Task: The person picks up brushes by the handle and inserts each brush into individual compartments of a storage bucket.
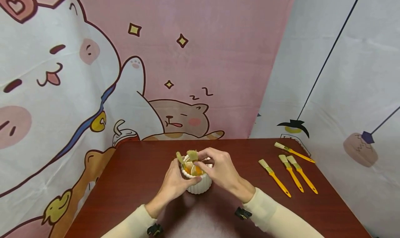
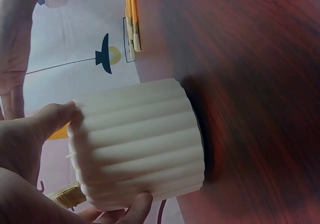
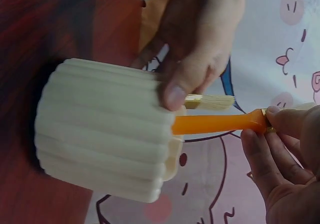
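A white ribbed cup stands upright on the table. My left hand holds it by its left side, with the thumb at the rim and fingertips against the ribbed wall. In my right hand, a paintbrush is pinched near its metal band, bristles up. Its orange handle runs down into the cup, where the lower end is hidden. Another paintbrush leans inside at the left of the rim, bristles up. Pale inner walls show at the cup's mouth.
Right of the cup, several yellow-handled paintbrushes lie flat on the dark red table; one brush lies farthest back and another brush nearest the cup. Behind the table hangs a cartoon-printed cloth.
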Motion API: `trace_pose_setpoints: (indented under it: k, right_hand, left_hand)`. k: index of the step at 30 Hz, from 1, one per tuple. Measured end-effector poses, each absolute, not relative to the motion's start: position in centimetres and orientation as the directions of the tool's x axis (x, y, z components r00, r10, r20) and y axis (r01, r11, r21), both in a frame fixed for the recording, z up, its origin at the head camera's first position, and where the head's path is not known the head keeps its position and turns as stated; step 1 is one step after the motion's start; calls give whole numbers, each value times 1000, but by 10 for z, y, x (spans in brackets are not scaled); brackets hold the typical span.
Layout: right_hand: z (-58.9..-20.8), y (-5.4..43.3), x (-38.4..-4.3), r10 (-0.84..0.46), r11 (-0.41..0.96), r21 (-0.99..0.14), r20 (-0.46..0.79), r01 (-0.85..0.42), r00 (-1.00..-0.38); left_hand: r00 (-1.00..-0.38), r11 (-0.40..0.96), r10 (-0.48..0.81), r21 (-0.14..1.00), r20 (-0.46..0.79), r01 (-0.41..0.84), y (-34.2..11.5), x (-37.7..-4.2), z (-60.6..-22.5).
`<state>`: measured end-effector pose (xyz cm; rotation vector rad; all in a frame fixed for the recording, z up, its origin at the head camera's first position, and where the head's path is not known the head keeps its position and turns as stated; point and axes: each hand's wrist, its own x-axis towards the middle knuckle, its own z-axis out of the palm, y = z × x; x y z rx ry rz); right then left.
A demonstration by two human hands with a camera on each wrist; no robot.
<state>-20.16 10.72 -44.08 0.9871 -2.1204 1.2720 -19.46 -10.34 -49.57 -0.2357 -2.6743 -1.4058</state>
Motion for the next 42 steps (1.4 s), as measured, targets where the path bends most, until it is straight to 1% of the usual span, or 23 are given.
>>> trace_pose_setpoints:
  k: [7,21,32,37,42]
  right_hand:
    - [-457,107,-206,-370,338,-532,683,-776,-630]
    - [-486,113,-215,-471,395,-410,678,-822,-564]
    - [-481,118,-214,-588,408,-386,583,-827,-561]
    - [-482,120,-214,-608,417,-352,577,-838,-545]
    - [-484,122,-213,-593,411,-354,596,-840,-541]
  left_hand:
    - [-979,548,97,811,179,203,-104,-195,-497]
    - [-977,556,120,803,176,213,-106,-197,-498]
    - [-974,546,124,806,192,228,-107,-199,-498]
    - [-974,541,123,810,192,228,-108,-199,-499]
    - [-972,529,126,816,196,233,-108,-200,-499]
